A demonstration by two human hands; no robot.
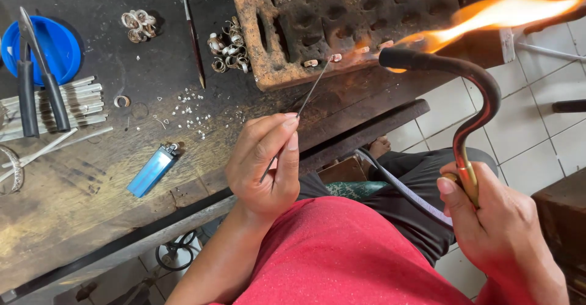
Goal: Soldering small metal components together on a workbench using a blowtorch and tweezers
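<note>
My left hand (266, 160) pinches a thin metal pick (312, 89) whose tip touches a small metal piece (335, 57) on the charred, pitted soldering block (342, 18). Two more small pieces (311, 63) lie in a row on the block's front edge. My right hand (495, 219) grips the brass handle of a curved torch (473, 91). Its dark nozzle sits just right of the pieces, and an orange flame (488, 18) streams off to the upper right.
On the worn wooden bench (91, 177) lie a blue lighter (152, 169), black-handled pliers (36, 79) over a blue lid (46, 46), silver rods, piles of metal rings (229, 49) and tiny scattered bits. White tiled floor (537, 140) shows at right.
</note>
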